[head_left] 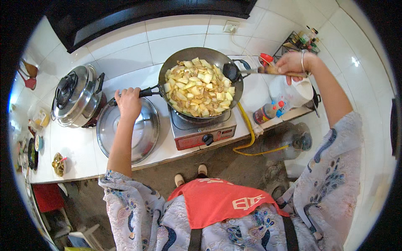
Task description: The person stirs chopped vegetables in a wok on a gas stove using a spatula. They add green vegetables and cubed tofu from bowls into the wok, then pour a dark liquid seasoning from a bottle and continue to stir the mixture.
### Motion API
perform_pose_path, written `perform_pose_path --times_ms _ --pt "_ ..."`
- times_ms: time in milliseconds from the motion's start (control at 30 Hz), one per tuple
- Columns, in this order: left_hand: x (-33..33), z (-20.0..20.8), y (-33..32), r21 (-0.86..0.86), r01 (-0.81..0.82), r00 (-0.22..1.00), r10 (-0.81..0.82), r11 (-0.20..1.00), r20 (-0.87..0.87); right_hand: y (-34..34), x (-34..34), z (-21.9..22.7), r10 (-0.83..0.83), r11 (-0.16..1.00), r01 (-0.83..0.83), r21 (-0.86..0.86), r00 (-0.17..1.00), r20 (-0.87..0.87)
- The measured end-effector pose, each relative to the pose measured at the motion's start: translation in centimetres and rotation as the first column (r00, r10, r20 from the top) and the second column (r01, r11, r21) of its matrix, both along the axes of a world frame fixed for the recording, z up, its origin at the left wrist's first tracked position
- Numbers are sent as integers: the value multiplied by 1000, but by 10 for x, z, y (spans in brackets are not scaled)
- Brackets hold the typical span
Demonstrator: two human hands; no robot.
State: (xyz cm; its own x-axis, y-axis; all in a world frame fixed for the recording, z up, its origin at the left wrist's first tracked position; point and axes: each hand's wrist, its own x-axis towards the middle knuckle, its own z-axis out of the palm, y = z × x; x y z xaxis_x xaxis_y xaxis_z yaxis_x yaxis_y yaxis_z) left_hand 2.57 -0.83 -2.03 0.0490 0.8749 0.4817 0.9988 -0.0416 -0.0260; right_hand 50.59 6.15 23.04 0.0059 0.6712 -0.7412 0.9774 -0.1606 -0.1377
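Gripping a wide, dark metal wok by its black handle, a black-bowled ladle at its rim.

The wok sits on a silver-and-red gas stove, full of pale, chopped vegetable pieces; it looks heavy and stiff, best held by the handle, since the metal may be hot, while the pieces look soft and slick. The left hand is wrapped around that handle; the right hand is closed on the ladle's wooden shaft. Beneath, a white-tiled desk carries a round, shiny metal lid left of the stove; a white tiled wall rises behind, and dark floor lies below.
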Motion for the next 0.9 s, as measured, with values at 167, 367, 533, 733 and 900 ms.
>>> perform_pose_path --times_ms 167,367,533,733,900 --pt "6 1 5 -8 33 997 -32 999 63 32 62 -116 -93 995 79 -68 967 -236" --pt "4 6 -1 -41 13 1000 -12 999 27 8 19 -141 179 953 -83 292 931 -319" --pt "2 1 5 -45 9 1000 -9 999 1 -37 3 -96 629 526 -639 561 737 249" --pt "-1 2 -3 -48 -1 1000 0 999 -20 -119 -28 -58 603 402 -847 347 531 596" --pt "2 -1 4 -31 20 999 -21 999 -39 -175 -21 -40 561 400 -835 379 550 619"
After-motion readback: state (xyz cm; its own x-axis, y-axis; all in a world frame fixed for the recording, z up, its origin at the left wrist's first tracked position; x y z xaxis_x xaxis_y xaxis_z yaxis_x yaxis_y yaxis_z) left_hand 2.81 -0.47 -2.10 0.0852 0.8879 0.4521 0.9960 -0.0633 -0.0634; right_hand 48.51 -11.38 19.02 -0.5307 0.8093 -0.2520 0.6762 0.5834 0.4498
